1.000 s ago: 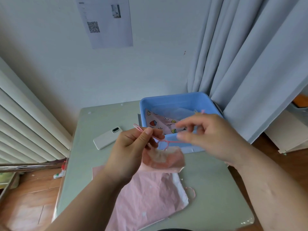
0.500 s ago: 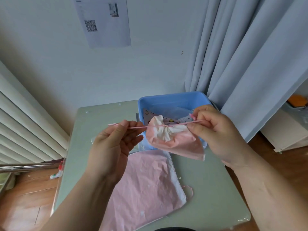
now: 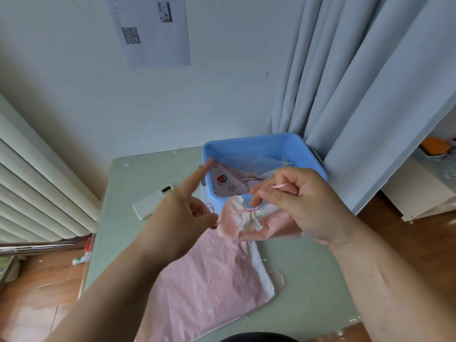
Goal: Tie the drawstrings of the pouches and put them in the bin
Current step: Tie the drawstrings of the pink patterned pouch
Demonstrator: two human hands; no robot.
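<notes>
Pink pouch (image 3: 256,223) is mid-air just in front of the bin (image 3: 246,143), mouth gathered shut, cord (image 3: 280,185) running out both sides. Right hand (image 3: 296,201) pinches one cord end between thumb and forefinger, other fingers curled. Left hand (image 3: 177,218) pinches the other end close to the pouch, a small loop of cord showing by its fingers, index finger sticking out straight. I read this as mid-knot — cinch done, tie not finished; I can't make out a completed knot at the gathered neck. Done so far: at least two pouches in the bin, a patterned pouch (image 3: 229,181) in front and a pale pouch (image 3: 283,167) behind it with what looks like a tied bow. Whether the patterned one is tied I can't tell. Left to do: finish this knot, drop it in the bin, then the flat pouch (image 3: 209,280) — lying ungathered on the table (image 3: 308,280) under the hands, its cord loose at the right edge. Probably about halfway, judging by the count in view. Phone (image 3: 150,202) on the table is not part of the job.
</notes>
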